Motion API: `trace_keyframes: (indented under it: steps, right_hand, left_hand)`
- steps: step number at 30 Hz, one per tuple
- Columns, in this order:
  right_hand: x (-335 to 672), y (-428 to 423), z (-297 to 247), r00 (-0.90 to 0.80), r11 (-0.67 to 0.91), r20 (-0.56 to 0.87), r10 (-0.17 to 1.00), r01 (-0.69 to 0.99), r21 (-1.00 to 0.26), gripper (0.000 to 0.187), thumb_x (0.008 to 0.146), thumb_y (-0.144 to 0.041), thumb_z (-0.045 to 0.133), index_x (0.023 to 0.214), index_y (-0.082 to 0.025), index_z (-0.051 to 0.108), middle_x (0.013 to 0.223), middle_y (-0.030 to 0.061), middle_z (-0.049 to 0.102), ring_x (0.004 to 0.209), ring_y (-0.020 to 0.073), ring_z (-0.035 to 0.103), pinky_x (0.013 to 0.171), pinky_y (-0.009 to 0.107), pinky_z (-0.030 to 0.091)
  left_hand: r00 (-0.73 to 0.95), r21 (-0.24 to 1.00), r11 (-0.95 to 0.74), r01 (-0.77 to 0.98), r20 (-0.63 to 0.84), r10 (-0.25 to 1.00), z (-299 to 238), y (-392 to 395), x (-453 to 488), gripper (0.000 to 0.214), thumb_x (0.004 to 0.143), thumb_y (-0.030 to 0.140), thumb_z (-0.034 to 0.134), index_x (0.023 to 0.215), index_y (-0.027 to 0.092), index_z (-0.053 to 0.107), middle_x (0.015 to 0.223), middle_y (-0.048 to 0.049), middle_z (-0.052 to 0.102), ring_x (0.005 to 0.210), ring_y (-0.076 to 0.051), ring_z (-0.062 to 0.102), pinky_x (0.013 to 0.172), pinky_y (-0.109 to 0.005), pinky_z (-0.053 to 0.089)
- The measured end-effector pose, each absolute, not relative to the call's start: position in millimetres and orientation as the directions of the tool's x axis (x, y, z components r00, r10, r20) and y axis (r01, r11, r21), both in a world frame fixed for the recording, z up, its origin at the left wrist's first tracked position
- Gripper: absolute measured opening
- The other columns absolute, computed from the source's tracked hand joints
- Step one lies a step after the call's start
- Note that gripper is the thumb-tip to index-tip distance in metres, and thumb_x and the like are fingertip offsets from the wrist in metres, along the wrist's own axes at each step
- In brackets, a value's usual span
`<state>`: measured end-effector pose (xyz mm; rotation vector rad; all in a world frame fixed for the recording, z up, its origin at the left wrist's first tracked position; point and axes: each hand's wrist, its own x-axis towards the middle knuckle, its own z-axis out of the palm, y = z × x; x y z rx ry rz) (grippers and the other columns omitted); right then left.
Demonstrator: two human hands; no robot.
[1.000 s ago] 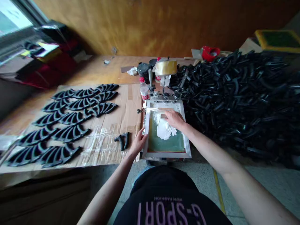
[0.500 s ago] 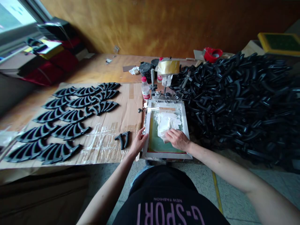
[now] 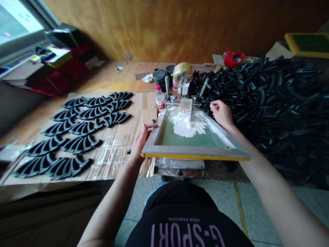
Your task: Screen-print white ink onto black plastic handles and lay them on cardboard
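Observation:
A screen printing frame [image 3: 195, 151] is tilted up, its near edge raised above the metal base [image 3: 181, 164]. My left hand [image 3: 141, 139] is closed on the frame's left side, the thumb along the rim. White ink [image 3: 187, 128] lies on the green mesh [image 3: 167, 137]. A pale, block-like squeegee [image 3: 185, 109] rests in the ink at the far end. Beyond the frame's right side is my right hand [image 3: 222, 112], its fingers curled, beside the heap of black curved plastic parts [image 3: 257, 99]. What those fingers hold, if anything, I cannot make out.
Rows of black parts [image 3: 82, 127] lie on cardboard [image 3: 144, 113] at left. A red-capped bottle [image 3: 159, 97], a tape roll [image 3: 183, 72] and a dark tub [image 3: 159, 77] stand behind the frame. A red tape dispenser [image 3: 233, 59] is behind the heap.
The frame has gone from lying flat to tilted up, with my left hand now gripping it. My right hand has left the ink and squeegee and moved right and away, towards the heap.

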<state>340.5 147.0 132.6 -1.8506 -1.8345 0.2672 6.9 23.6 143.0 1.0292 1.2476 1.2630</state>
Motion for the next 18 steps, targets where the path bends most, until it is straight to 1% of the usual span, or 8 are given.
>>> trace_keyframes:
  steps: [3,5,8,9,11,13,14,18]
  right_hand:
    - [350,119,94,0.034,-0.019,0.023,0.999,0.881,-0.473,0.035,0.092,-0.046,0.047,0.092,-0.016,0.067,0.085,0.0059,0.067,0.078,0.0184,0.06,0.075,0.032,0.048]
    - [335,93,65,-0.1,0.067,-0.049,0.994,0.887,-0.456,0.033,0.086,-0.049,0.057,0.082,-0.018,0.066,0.084,0.0047,0.066,0.079,0.0182,0.06,0.076,0.03,0.048]
    - [300,62,38,-0.282,0.244,-0.087,0.955,0.921,-0.303,0.025,0.084,-0.041,0.065,0.085,-0.016,0.065,0.098,0.0112,0.066,0.096,0.0226,0.059,0.087,0.031,0.044]
    - [289,54,36,-0.287,0.254,-0.104,0.952,0.934,-0.252,0.022,0.086,-0.037,0.062,0.089,-0.014,0.064,0.1,0.0134,0.065,0.099,0.0236,0.058,0.088,0.032,0.043]
    - [267,40,40,-0.216,0.185,-0.127,0.968,0.958,-0.218,0.021,0.092,-0.031,0.054,0.097,-0.012,0.061,0.098,0.0151,0.066,0.095,0.0235,0.06,0.084,0.031,0.044]
    - [247,24,50,-0.154,0.126,-0.093,0.984,0.958,-0.257,0.022,0.096,-0.031,0.047,0.102,-0.012,0.059,0.095,0.0145,0.067,0.092,0.0232,0.061,0.08,0.031,0.045]
    - [237,15,54,-0.176,0.154,-0.051,0.983,0.944,-0.292,0.022,0.097,-0.031,0.046,0.102,-0.013,0.058,0.095,0.0137,0.067,0.093,0.0231,0.061,0.08,0.031,0.045]
    - [227,1,60,-0.528,0.494,0.054,0.848,0.747,-0.445,0.019,0.097,-0.03,0.046,0.091,-0.019,0.06,0.094,0.0071,0.068,0.094,0.0182,0.061,0.082,0.028,0.045]
  left_hand:
    - [-0.099,0.967,-0.06,-0.247,0.036,0.994,173,54,20,0.047,0.087,0.06,0.049,0.109,0.022,0.064,0.099,-0.0063,0.068,0.078,-0.014,0.064,0.059,-0.023,0.051]
    - [-0.074,0.954,-0.052,-0.296,0.032,0.997,188,69,28,0.05,0.087,0.061,0.048,0.112,0.02,0.062,0.098,-0.0077,0.068,0.083,-0.016,0.065,0.061,-0.023,0.052]
    - [-0.128,0.934,-0.025,-0.356,-0.023,0.992,188,71,39,0.054,0.088,0.065,0.042,0.115,0.02,0.059,0.095,-0.0076,0.07,0.082,-0.014,0.066,0.061,-0.022,0.051]
    - [-0.126,0.928,0.013,-0.372,-0.065,0.99,181,63,44,0.053,0.088,0.064,0.044,0.115,0.021,0.058,0.093,-0.0071,0.07,0.078,-0.014,0.066,0.059,-0.021,0.05]
    - [0.022,0.898,0.251,-0.362,-0.261,0.965,155,39,54,0.053,0.085,0.063,0.052,0.114,0.019,0.057,0.092,-0.0079,0.071,0.072,-0.014,0.066,0.054,-0.021,0.048]
    - [0.279,0.771,0.588,-0.242,-0.525,0.804,124,8,66,0.055,0.082,0.062,0.057,0.113,0.017,0.058,0.096,-0.0115,0.071,0.074,-0.019,0.068,0.052,-0.024,0.049]
    - [0.334,0.708,0.671,-0.219,-0.592,0.734,108,-8,72,0.056,0.082,0.063,0.056,0.114,0.018,0.057,0.101,-0.0123,0.071,0.08,-0.021,0.068,0.055,-0.027,0.052]
    - [0.242,0.638,0.691,-0.339,-0.651,0.719,61,-43,63,0.048,0.082,0.062,0.055,0.101,0.018,0.058,0.102,-0.011,0.069,0.087,-0.022,0.068,0.066,-0.031,0.055]
